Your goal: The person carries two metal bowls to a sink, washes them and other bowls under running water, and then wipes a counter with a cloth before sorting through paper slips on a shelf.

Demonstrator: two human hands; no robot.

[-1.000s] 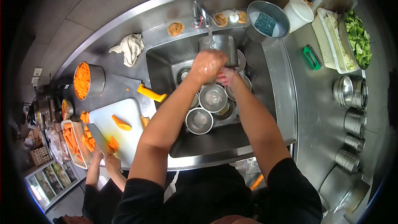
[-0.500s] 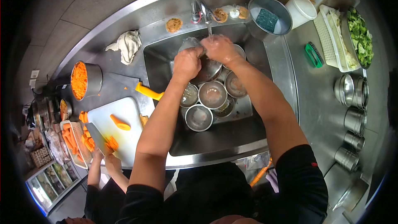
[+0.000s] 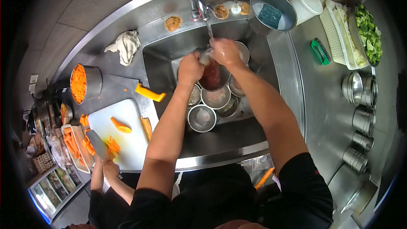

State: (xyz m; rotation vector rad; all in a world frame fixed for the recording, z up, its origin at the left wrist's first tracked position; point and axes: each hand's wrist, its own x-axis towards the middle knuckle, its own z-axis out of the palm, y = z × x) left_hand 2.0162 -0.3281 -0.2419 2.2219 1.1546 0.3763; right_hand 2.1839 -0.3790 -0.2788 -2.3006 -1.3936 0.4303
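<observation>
Water from the chrome tap [image 3: 199,8] runs into a round steel bowl [image 3: 213,76] tinted red inside, which the left hand [image 3: 190,68] grips by its rim and the right hand [image 3: 224,51] steadies, tilted over the small steel bowls [image 3: 203,118] in the steel sink [image 3: 163,65].

Steel counter [image 3: 326,114] w/ sunken sink [image 3: 237,138], crowded both sides.

Left of sink: crumpled rag [image 3: 127,45], pot of shredded carrot [image 3: 84,82], white cutting board [image 3: 123,133] w/ carrot pcs, yellow-handled tool [image 3: 149,93] by sink edge. Back ledge near tap [image 3: 198,6]: scrub pads, steel tub w/ blue sponge [image 3: 271,13], white bucket [image 3: 307,2]. Right side: green brush [image 3: 319,51], white basket of greens [image 3: 352,34], stacked steel bowls and cups [image 3: 360,101]. In the basin: several small steel bowls [image 3: 212,101].
</observation>
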